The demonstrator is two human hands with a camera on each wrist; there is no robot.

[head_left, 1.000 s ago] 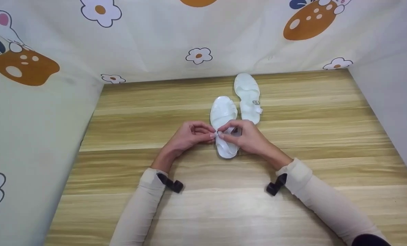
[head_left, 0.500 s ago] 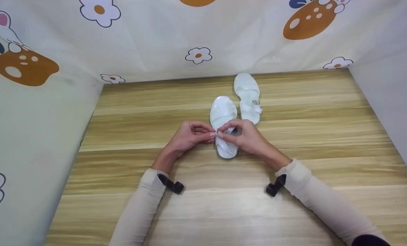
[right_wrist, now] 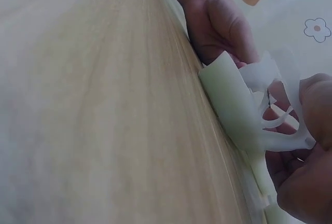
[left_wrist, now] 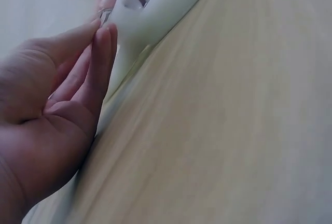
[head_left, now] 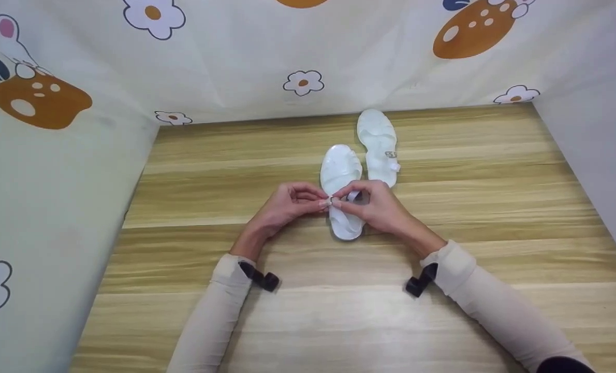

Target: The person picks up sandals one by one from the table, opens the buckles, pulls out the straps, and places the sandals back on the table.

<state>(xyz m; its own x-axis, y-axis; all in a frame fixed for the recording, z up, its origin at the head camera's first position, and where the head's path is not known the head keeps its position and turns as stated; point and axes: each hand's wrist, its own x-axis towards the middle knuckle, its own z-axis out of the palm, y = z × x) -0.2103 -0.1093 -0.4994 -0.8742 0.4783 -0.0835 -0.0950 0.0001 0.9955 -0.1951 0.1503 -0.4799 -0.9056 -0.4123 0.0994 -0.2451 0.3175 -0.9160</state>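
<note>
A glossy white sandal (head_left: 340, 168), seemingly moulded plastic, has a rounded toe, smooth curving straps (right_wrist: 285, 142) and a small metal buckle (left_wrist: 105, 14). It lies inward of the wood-grain tabletop's (head_left: 339, 311) far edge. The left hand (head_left: 286, 207) pinches the buckle; the right hand (head_left: 379, 208) pinches a strap beside it. A matching sandal (head_left: 376, 139) points toe-first at that edge.

Pale cloth (head_left: 235, 57) rises along the far and left edges of the wood-grain tabletop (head_left: 194, 181). A flower print (head_left: 303, 83) sits just left of the far edge's middle, others near both far corners. An orange fruit print (head_left: 39, 102) marks the left side; a plain whitish panel (head_left: 577, 171) borders the right edge.
</note>
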